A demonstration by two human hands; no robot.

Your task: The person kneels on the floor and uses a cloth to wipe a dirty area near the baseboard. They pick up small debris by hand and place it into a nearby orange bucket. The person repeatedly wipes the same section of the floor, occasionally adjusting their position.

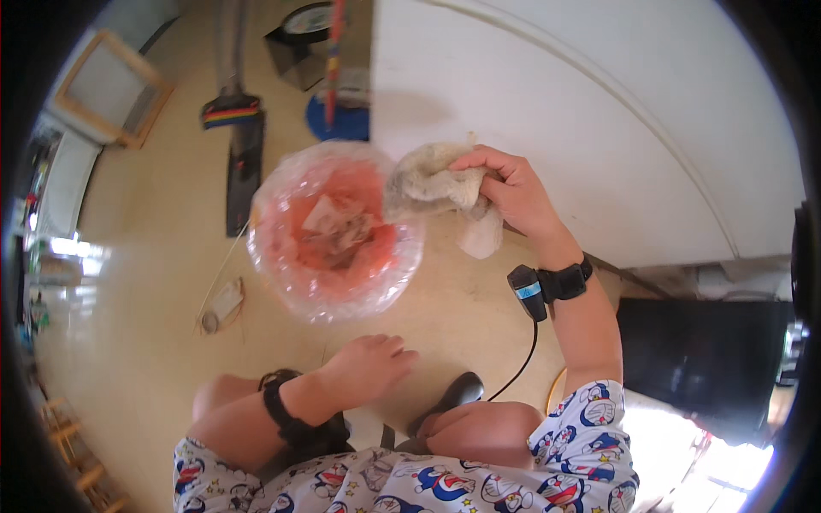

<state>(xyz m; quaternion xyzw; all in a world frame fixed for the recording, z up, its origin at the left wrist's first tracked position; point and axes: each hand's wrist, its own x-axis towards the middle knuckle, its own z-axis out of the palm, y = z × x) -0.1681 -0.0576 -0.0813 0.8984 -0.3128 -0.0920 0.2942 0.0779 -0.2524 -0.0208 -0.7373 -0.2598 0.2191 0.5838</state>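
Patterned shirt fabric [479, 483] and bare knees fill the bottom edge, closest to the lens. Left hand [369, 366] sits just above the left knee, palm down, fingers loosely extended and together, gripping nothing; black strap [278, 406] on that wrist. Right hand [511, 192] is up at the edge of the white tabletop [616, 128], fingers curled shut around a crumpled off-white cloth [436, 184]; part of the cloth hangs below the hand. Right wrist carries a black band with a small device [532, 289] and a cable running down toward the lap.

Cloth sits just beside, possibly touching, the right rim of a red bin lined with a clear plastic bag [333, 231]; contact can't be confirmed from this view. Bin stands on the beige floor [145, 325], directly ahead of the knees, with crumpled scraps inside. Left hand is near the bin's lower rim but apart from it.

Floor also holds a dark long object [244, 171] left of the bin, a small light scrap [222, 303] lower left, and a blue round base [342, 120] by the table.
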